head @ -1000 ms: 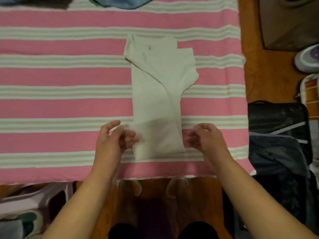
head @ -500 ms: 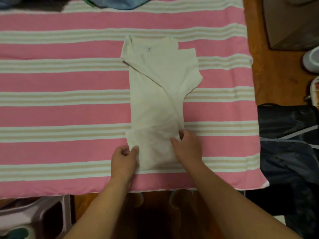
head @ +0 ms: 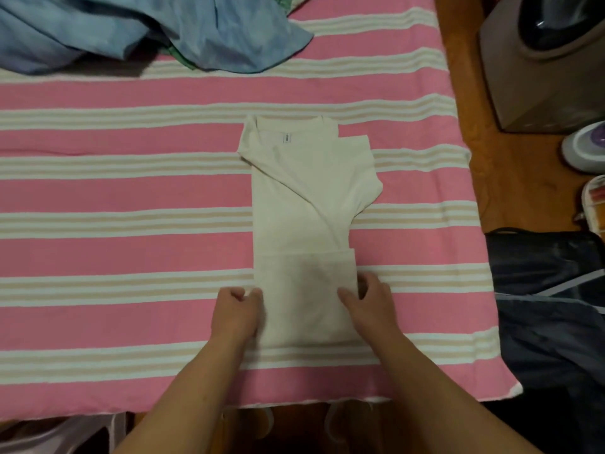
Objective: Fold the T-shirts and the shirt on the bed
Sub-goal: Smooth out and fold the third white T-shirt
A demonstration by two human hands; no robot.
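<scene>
The left hand pinches the left edge of the cream cotton T-shirt at its turned-up bottom fold; the right hand curls its grip over the fold's right edge. The shirt lies narrowed lengthwise, collar away from the person, on the pink-and-cream striped bed. A crumpled blue garment lies at the far edge.
</scene>
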